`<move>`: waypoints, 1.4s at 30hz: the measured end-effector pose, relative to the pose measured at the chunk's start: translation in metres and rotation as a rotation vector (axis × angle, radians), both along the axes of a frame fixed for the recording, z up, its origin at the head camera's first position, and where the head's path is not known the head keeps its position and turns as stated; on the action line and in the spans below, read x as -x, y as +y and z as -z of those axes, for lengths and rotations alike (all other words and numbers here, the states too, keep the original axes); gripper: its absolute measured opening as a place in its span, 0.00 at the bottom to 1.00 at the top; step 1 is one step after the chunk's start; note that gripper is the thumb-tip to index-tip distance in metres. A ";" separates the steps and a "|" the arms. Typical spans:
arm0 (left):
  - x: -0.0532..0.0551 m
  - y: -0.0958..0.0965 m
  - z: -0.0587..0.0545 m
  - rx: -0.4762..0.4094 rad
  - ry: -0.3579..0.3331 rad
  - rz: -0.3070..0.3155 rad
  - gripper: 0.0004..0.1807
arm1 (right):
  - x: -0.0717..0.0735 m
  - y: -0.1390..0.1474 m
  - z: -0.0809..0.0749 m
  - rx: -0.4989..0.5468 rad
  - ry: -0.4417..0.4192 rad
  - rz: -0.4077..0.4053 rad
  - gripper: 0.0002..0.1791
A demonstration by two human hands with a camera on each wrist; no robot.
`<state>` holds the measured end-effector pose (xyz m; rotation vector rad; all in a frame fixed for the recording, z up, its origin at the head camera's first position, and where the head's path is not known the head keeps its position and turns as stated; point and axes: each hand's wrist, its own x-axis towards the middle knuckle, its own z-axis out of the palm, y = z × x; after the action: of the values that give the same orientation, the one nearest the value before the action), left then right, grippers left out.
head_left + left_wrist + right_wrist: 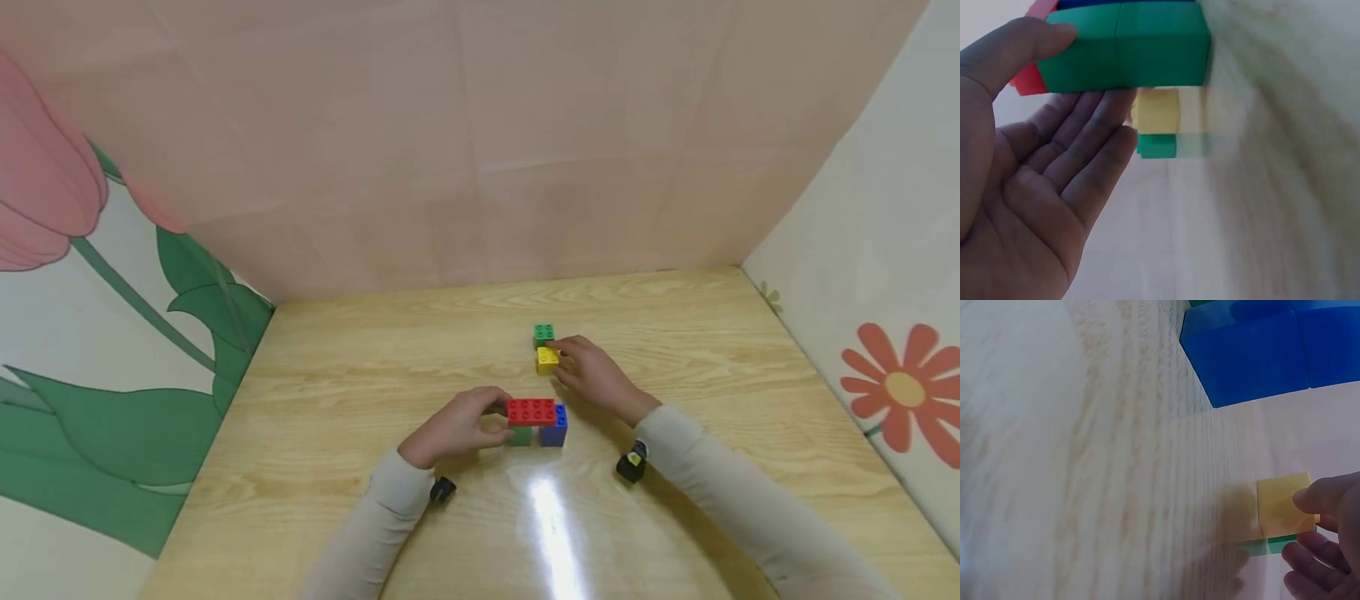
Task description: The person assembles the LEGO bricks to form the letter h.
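My left hand (459,423) grasps the green pillar (520,436) under the left end of the red brick (531,412), thumb on its near side, fingers round behind. The red brick is my landmark: it bridges that pillar and the blue pillar (553,436) beneath its right end, where some blue studs stay uncovered. A gap parts the pillars.

My right hand (600,379) pinches the yellow brick (547,360), which is beyond the red brick; whether it is off the table (360,358) I cannot tell. The green brick (543,334) is farther beyond the red brick, just behind the yellow one; I cannot tell if they touch.

I take the step in hand to be picking up the yellow brick while steadying the built piece. The next move, I judge, calls for a firm pinch and a straight lift, without nudging the green brick, my left hand keeping the red brick level.
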<state>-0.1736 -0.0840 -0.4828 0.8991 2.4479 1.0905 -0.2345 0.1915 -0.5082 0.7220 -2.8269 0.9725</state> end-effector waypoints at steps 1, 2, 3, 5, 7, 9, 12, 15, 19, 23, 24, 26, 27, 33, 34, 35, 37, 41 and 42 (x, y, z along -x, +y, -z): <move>0.000 0.000 -0.001 0.000 0.000 -0.001 0.18 | 0.000 0.000 0.000 0.003 -0.003 0.007 0.25; 0.001 0.000 -0.001 0.000 0.001 0.000 0.18 | 0.000 0.000 0.001 0.003 -0.006 0.015 0.25; 0.001 0.000 -0.002 0.002 0.003 -0.001 0.18 | 0.000 0.000 0.001 0.000 -0.009 0.021 0.24; 0.002 0.000 -0.003 0.009 0.009 -0.001 0.18 | 0.000 0.000 0.001 -0.003 -0.017 0.033 0.24; 0.002 0.000 -0.003 0.022 0.018 0.000 0.18 | 0.000 0.001 0.002 -0.008 -0.022 0.038 0.23; 0.003 0.001 -0.003 0.030 0.027 0.001 0.18 | 0.000 0.001 0.001 -0.010 -0.018 0.036 0.23; 0.005 0.001 -0.002 0.040 0.049 0.000 0.17 | -0.001 0.002 -0.001 -0.006 -0.007 0.035 0.22; 0.007 0.002 -0.002 0.047 0.065 -0.005 0.17 | -0.004 0.001 -0.008 0.006 0.012 0.031 0.21; 0.010 0.003 -0.002 0.057 0.066 -0.014 0.17 | -0.010 0.000 -0.019 0.016 0.052 0.017 0.21; 0.012 0.004 -0.002 0.049 0.069 -0.025 0.16 | -0.017 0.000 -0.031 0.032 0.110 0.011 0.21; 0.012 0.004 -0.002 0.046 0.071 -0.027 0.15 | -0.019 0.000 -0.034 0.039 0.124 0.006 0.21; 0.013 0.004 -0.001 0.038 0.072 -0.027 0.15 | -0.023 0.000 -0.039 0.050 0.147 0.004 0.21; 0.013 0.004 -0.001 0.035 0.072 -0.026 0.15 | -0.025 0.000 -0.042 0.056 0.156 -0.001 0.21; 0.012 0.004 0.000 0.026 0.082 -0.021 0.14 | -0.037 -0.006 -0.060 0.112 0.205 -0.064 0.22; 0.012 0.003 -0.001 0.026 0.086 -0.020 0.14 | -0.040 -0.007 -0.063 0.121 0.215 -0.079 0.22; 0.012 0.003 0.000 0.026 0.089 -0.018 0.14 | -0.042 -0.009 -0.066 0.129 0.221 -0.093 0.22; 0.012 0.003 0.000 0.028 0.098 -0.013 0.14 | -0.048 -0.013 -0.072 0.139 0.233 -0.115 0.23; 0.013 0.003 0.000 0.020 0.113 0.001 0.14 | -0.055 -0.019 -0.079 0.138 0.257 -0.159 0.23; 0.013 0.002 0.000 0.016 0.117 0.003 0.14 | -0.057 -0.020 -0.081 0.139 0.264 -0.170 0.23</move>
<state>-0.1862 -0.0815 -0.4826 0.9875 2.5447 1.0429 -0.1778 0.1716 -0.4276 1.0038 -2.4783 1.0013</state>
